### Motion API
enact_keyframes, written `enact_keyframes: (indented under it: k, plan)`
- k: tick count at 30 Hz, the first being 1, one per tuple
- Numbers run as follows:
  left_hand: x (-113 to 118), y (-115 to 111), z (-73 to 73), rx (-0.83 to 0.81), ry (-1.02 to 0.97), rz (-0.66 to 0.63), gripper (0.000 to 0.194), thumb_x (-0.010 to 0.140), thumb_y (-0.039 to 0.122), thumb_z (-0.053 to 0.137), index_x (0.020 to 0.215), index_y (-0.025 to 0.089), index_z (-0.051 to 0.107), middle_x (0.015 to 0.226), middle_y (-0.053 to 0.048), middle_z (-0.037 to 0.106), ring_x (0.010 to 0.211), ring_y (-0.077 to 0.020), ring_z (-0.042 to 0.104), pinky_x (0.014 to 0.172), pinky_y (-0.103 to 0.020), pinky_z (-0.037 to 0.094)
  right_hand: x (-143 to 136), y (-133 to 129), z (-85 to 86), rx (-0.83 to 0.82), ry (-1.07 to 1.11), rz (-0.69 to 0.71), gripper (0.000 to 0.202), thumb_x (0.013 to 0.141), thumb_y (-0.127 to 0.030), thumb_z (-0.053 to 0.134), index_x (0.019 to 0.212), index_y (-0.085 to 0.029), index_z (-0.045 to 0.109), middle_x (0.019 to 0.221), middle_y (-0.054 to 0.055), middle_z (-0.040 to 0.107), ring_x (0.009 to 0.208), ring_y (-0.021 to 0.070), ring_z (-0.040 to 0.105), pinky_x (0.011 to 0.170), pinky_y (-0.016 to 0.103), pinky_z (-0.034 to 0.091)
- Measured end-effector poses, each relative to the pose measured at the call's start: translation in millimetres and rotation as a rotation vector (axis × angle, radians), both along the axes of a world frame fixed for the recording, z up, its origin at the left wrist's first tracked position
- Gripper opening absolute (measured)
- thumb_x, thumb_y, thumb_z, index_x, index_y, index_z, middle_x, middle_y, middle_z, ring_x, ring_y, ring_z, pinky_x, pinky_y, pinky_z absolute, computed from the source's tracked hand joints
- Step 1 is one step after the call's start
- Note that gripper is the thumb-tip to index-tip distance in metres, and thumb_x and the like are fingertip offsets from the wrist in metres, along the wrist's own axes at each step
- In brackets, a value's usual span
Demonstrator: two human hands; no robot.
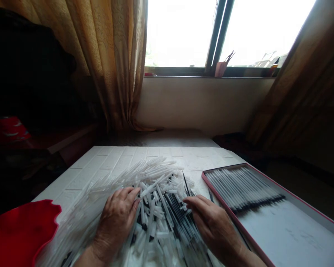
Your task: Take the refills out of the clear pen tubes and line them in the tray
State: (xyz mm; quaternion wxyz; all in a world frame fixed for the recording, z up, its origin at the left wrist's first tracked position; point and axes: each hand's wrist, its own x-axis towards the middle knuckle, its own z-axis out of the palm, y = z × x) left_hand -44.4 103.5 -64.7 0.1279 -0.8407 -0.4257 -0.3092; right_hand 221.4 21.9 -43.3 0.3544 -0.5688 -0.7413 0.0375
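Observation:
A loose heap of translucent white plastic tubes [153, 174] spreads over the table, with short white and black pieces mixed in. My left hand [118, 215] rests on the left of the heap, thumb and fingers drawn together at the tubes; what they pinch is hidden. A bundle of thin dark rods [180, 217] lies between my hands. On its right, my right hand [211, 222] has its fingers closed near the lower end of a slim black rod [186, 181] that tilts upward. A shallow pink-rimmed box [222, 198] stands beside that hand, holding a row of dark-tipped tubes [239, 185].
At the left edge of the white brick-patterned table [105, 161] lies a red wavy-edged item [22, 230]. Beyond are a curtain [119, 55] and a window; a pink cup [220, 69] with thin sticks sits on the sill.

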Motion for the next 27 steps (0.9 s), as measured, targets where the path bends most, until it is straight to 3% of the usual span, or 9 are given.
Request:
enact_keyframes:
  k: [4, 8, 15, 21, 24, 27]
  plan:
    - [-1, 11, -8.0, -0.043, 0.022, 0.039, 0.028, 0.096, 0.025, 0.046, 0.115, 0.018, 0.066, 0.104, -0.008, 0.075, 0.096, -0.0277, 0.067, 0.083, -0.043, 0.050, -3, -4, -16.1, 0.005, 0.053, 0.083, 0.043, 0.080, -0.006, 0.041, 0.117, -0.020, 0.059, 0.106, 0.009, 0.067, 0.093, 0.0198, 0.068, 0.079, 0.029, 0.056]
    - [4, 11, -7.2, -0.095, 0.043, 0.022, 0.029, 0.093, 0.018, 0.051, 0.115, 0.024, 0.067, 0.100, -0.004, 0.077, 0.091, -0.0231, 0.068, 0.079, -0.038, 0.051, -3, -9, -33.2, -0.006, 0.104, 0.102, 0.061, 0.072, -0.003, 0.042, 0.129, -0.020, 0.053, 0.118, 0.010, 0.063, 0.105, 0.0221, 0.064, 0.089, 0.033, 0.055]
    - [5, 12, -5.4, -0.121, 0.067, 0.023, 0.040, 0.086, 0.008, 0.050, 0.115, 0.029, 0.068, 0.104, -0.003, 0.073, 0.098, -0.0237, 0.064, 0.085, -0.039, 0.048, 3, -11, -39.3, 0.032, 0.167, 0.177, 0.072, 0.067, -0.001, 0.042, 0.136, -0.021, 0.046, 0.120, 0.012, 0.061, 0.102, 0.0216, 0.065, 0.089, 0.032, 0.055]
    - [11, 11, 3.2, -0.165, 0.069, 0.056, 0.025, 0.091, 0.026, 0.050, 0.104, 0.021, 0.070, 0.109, -0.008, 0.071, 0.103, -0.0277, 0.062, 0.090, -0.044, 0.046, 4, -5, -39.5, 0.172, 0.171, 0.196, 0.059, 0.079, 0.001, 0.038, 0.133, -0.020, 0.049, 0.112, 0.012, 0.066, 0.103, 0.0209, 0.066, 0.088, 0.031, 0.056]
    - [17, 14, 14.6, -0.222, 0.107, 0.074, 0.023, 0.091, 0.026, 0.051, 0.101, 0.021, 0.071, 0.107, -0.009, 0.072, 0.103, -0.0293, 0.063, 0.091, -0.045, 0.045, 5, -5, -34.3, 0.235, 0.173, 0.220, 0.046, 0.088, -0.002, 0.041, 0.128, -0.022, 0.051, 0.106, 0.011, 0.069, 0.098, 0.0192, 0.068, 0.085, 0.028, 0.057]
    - [30, 24, 28.8, -0.308, 0.179, 0.088, 0.022, 0.093, 0.025, 0.052, 0.098, 0.025, 0.073, 0.099, -0.006, 0.073, 0.097, -0.0270, 0.065, 0.088, -0.042, 0.046, 6, -6, -26.5, 0.276, 0.195, 0.258, 0.047, 0.089, -0.002, 0.046, 0.131, -0.022, 0.050, 0.101, 0.008, 0.072, 0.093, 0.0178, 0.069, 0.082, 0.026, 0.057]
